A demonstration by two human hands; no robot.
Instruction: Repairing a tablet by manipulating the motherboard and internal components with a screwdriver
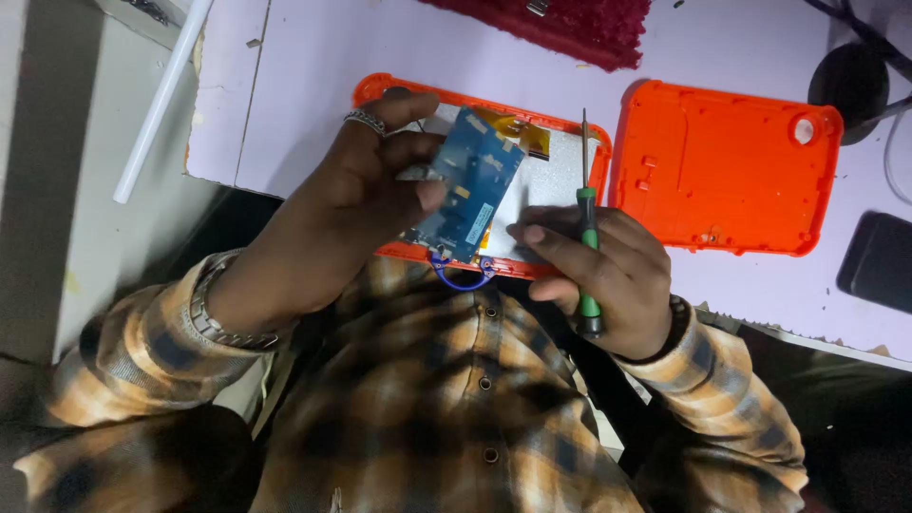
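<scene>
The blue circuit board [472, 195] is being held up, tilted, just above the open orange case [404, 93], near the table's front edge. The left hand [356, 204] is pinching the board by its left edge, thumb on the face and fingers behind, a ring [366, 121] sitting on one finger and a metal watch [217, 309] circling the wrist. An amber ribbon cable [521, 133] is showing at the board's top right, and blue wires [461, 275] are looping down from its lower end over the case rim.

The right hand [603, 275] is gripping a green-handled screwdriver [587, 223], fingers curled around the handle, the shaft pointing away from the person and crossing the case's right side; the fingertips are nearly touching the board's lower right corner.

Inside the orange case a silvery panel [556, 176] is lying flat, partly hidden by the board and the left hand's fingers.

Just right of the case, the orange back cover [727, 166] is lying on the pale table [313, 57], inner side up, with a round hole at its top right corner. A red cloth [570, 24] is resting at the far edge. A dark phone [879, 261] is lying at the right edge, and a black round base [848, 81] with cables is standing above it. A white tube [161, 95] is leaning off the table's left side.
</scene>
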